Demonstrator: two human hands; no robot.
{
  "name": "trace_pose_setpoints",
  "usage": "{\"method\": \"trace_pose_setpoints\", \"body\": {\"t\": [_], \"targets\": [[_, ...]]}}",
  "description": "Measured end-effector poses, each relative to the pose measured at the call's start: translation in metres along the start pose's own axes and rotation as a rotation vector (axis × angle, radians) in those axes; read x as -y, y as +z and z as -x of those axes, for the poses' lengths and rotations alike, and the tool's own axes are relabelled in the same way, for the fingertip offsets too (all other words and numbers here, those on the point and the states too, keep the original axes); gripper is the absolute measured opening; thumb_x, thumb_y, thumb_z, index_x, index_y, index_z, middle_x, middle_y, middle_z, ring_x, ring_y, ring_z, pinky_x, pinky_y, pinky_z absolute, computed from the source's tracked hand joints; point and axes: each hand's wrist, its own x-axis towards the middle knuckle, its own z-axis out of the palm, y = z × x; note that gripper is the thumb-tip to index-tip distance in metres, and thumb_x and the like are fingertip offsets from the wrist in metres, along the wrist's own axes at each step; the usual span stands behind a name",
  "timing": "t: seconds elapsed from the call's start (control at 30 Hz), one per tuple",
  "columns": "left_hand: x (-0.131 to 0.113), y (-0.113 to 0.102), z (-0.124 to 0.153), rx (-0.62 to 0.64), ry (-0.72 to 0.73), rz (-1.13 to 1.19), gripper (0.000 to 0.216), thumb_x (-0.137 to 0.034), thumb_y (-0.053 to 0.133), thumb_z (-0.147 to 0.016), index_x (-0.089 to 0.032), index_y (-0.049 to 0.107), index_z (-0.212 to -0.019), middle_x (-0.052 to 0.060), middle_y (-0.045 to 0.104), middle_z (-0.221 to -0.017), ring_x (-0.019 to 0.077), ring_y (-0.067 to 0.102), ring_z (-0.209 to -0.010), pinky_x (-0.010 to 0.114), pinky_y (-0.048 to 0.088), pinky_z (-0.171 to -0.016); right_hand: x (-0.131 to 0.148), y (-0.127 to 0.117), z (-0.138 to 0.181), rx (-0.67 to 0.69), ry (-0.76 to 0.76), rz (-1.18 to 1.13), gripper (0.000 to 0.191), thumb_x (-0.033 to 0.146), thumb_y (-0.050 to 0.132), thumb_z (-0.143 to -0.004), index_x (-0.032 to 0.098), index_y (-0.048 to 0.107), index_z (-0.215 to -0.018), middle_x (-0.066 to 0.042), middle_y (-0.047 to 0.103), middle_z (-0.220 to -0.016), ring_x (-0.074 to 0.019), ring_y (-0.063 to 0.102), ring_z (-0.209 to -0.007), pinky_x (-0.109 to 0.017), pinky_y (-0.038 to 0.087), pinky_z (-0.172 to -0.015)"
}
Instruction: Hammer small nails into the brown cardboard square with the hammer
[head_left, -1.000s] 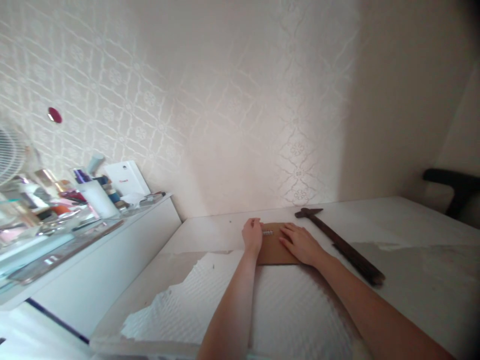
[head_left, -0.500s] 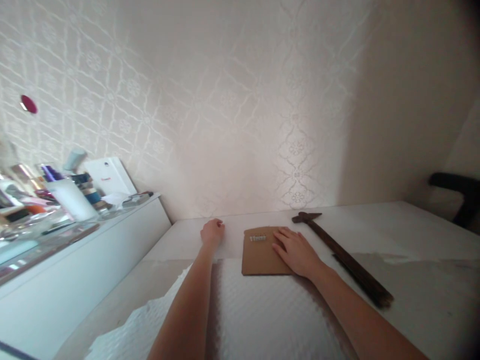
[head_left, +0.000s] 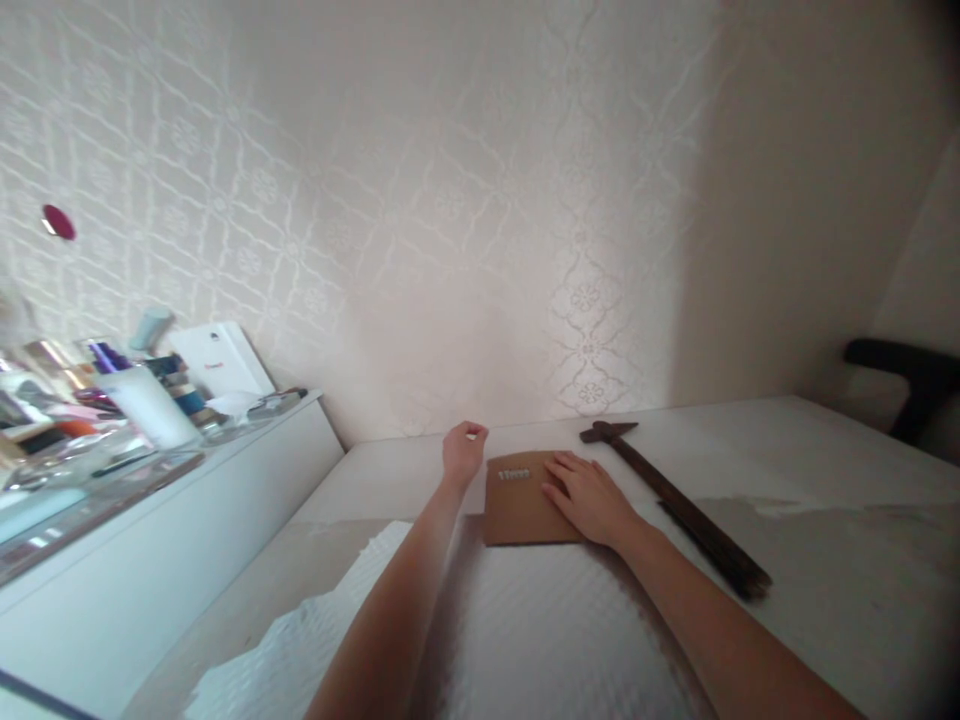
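Observation:
A brown piece of cardboard [head_left: 517, 515] lies on white bubble wrap [head_left: 555, 620]. Near its upper left part sits a short row of small whitish pieces [head_left: 514, 474], too small to name. My right hand [head_left: 589, 495] rests flat on the cardboard's right side, fingers stretched out. Just left of the cardboard's far corner is my left hand [head_left: 463, 452], raised a little, with thumb and fingertips pinched together. Whatever is in that pinch, if anything, is too small to make out. To the right, a hammer [head_left: 675, 500] with a dark wooden handle lies with its head toward the wall.
On the left stands a white cabinet [head_left: 247, 505] topped with bottles, a white box [head_left: 221, 358] and other small items. The patterned wall [head_left: 450, 250] closes off the back of the table. A black chair armrest [head_left: 900, 355] shows at the far right.
My left hand has moved right and slightly up, from the table toward the cardboard's left edge. My right hand stays on the cardboard. The view has shifted slightly.

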Motion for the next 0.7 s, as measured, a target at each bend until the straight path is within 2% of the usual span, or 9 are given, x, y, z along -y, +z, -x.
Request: {"method": "trace_pose_setpoints", "body": {"t": [0.07, 0.17, 0.27, 0.37, 0.47, 0.57, 0.7], "targets": [[-0.026, 0.008, 0.016, 0.041, 0.042, 0.222, 0.011, -0.02, 0.064, -0.085, -0.019, 0.075, -0.085, 0.006, 0.076, -0.095, 0.0183, 0.069, -0.09, 0.029, 0.051, -0.086, -0.001, 0.0, -0.001, 0.002, -0.014, -0.006, 0.045, 0.035, 0.04, -0.098, 0.015, 0.06, -0.132, -0.017, 0.05, -0.147, -0.0289, 0.044, -0.136, -0.05, 0.031, -0.113], [-0.059, 0.017, 0.045, 0.115, 0.083, 0.538, 0.017, -0.027, 0.064, -0.086, -0.017, 0.076, -0.092, 0.007, 0.076, -0.095, 0.0178, 0.068, -0.09, 0.028, 0.051, -0.084, -0.004, -0.001, -0.003, 0.003, -0.037, -0.023, 0.044, 0.034, 0.041, -0.098, 0.014, 0.061, -0.131, -0.017, 0.051, -0.145, -0.0288, 0.045, -0.135, -0.048, 0.033, -0.112], [-0.072, 0.023, 0.067, 0.167, 0.133, 0.68, 0.019, -0.03, 0.066, -0.084, -0.016, 0.077, -0.091, 0.007, 0.077, -0.093, 0.0181, 0.068, -0.09, 0.029, 0.051, -0.085, -0.008, 0.0, -0.004, 0.0, -0.063, -0.043, 0.042, 0.031, 0.042, -0.097, 0.017, 0.06, -0.131, -0.015, 0.053, -0.143, -0.0268, 0.047, -0.133, -0.046, 0.035, -0.111], [-0.063, 0.025, 0.073, 0.166, 0.084, 0.668, 0.015, -0.026, 0.068, -0.081, -0.015, 0.077, -0.087, 0.007, 0.077, -0.089, 0.0188, 0.069, -0.088, 0.029, 0.052, -0.084, -0.013, 0.001, -0.006, 0.003, -0.096, -0.05, 0.041, 0.03, 0.044, -0.096, 0.016, 0.061, -0.131, -0.016, 0.054, -0.141, -0.0254, 0.048, -0.132, -0.044, 0.036, -0.11], [-0.044, 0.025, 0.067, 0.129, 0.02, 0.551, 0.011, -0.021, 0.068, -0.08, -0.016, 0.077, -0.085, 0.007, 0.077, -0.088, 0.0188, 0.07, -0.086, 0.03, 0.053, -0.084, -0.016, 0.003, -0.006, 0.002, -0.094, -0.032, 0.042, 0.031, 0.045, -0.096, 0.012, 0.062, -0.129, -0.018, 0.054, -0.141, -0.0262, 0.049, -0.132, -0.043, 0.037, -0.11], [-0.03, 0.026, 0.058, 0.09, 0.029, 0.451, 0.011, -0.017, 0.067, -0.081, -0.017, 0.077, -0.086, 0.006, 0.077, -0.089, 0.0171, 0.07, -0.085, 0.029, 0.052, -0.085, -0.017, 0.005, -0.006, -0.015, -0.078, -0.026, 0.042, 0.033, 0.045, -0.096, 0.013, 0.064, -0.128, -0.018, 0.055, -0.141, -0.0273, 0.05, -0.13, -0.044, 0.037, -0.11], [-0.024, 0.031, 0.054, 0.17, 0.059, 0.333, 0.011, -0.012, 0.068, -0.081, -0.016, 0.076, -0.087, 0.008, 0.077, -0.092, 0.0168, 0.07, -0.086, 0.027, 0.053, -0.084, -0.015, 0.003, -0.005, -0.011, -0.078, -0.02, 0.042, 0.033, 0.046, -0.095, 0.013, 0.064, -0.128, -0.017, 0.055, -0.141, -0.0273, 0.051, -0.13, -0.044, 0.037, -0.11]]}}
